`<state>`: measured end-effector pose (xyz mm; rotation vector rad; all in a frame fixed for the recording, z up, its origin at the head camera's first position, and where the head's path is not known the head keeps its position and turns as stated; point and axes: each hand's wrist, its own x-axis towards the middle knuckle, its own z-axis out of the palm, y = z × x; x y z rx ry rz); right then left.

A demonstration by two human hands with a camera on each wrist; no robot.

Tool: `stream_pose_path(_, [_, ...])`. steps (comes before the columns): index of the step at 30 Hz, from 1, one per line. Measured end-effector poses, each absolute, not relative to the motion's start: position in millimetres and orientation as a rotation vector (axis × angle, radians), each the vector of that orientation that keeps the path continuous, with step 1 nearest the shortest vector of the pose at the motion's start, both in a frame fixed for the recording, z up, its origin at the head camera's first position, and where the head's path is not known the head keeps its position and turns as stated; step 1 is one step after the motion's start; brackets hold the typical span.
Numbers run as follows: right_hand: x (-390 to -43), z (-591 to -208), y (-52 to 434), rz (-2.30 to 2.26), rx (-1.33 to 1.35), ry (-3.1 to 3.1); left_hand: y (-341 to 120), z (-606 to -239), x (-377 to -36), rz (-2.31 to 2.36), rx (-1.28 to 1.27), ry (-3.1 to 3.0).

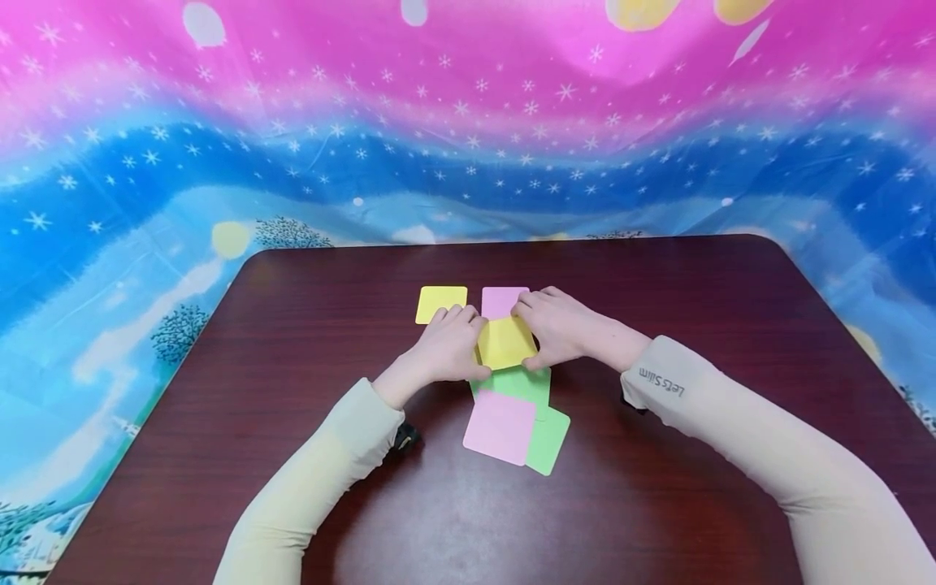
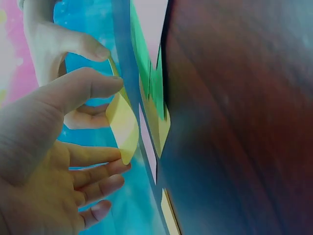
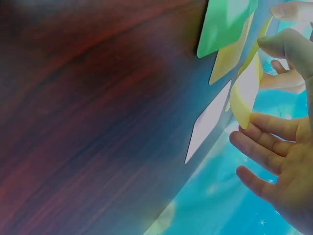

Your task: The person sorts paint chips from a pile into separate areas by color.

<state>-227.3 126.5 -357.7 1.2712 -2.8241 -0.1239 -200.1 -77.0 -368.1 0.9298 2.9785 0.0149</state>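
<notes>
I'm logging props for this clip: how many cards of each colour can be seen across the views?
Yellow: 3 (held yellow card, far-left yellow card, yellow card partly under green)
Pink: 2 (far pink card, near pink card)
Green: 2 (farther green card, nearer green card)
Total visible: 7

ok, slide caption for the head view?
Left hand and right hand hold a curved yellow card above a table with other cards.

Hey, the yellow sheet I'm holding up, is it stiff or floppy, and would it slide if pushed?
Likely bendy rather than stiff: the yellow sheet visibly bows between the left hand and right hand. It should be light, as its edge looks thin in the wrist views. Laid flat, it would probably slide on the smooth-looking table.
</notes>
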Motion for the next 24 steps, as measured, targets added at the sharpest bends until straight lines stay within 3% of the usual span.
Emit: stream_pose_path(24, [-251.6, -350.8, 103.0, -0.053, 1.312, -2.843, -108.3, -358.5, -233.3, -0.021, 0.932, 3.01])
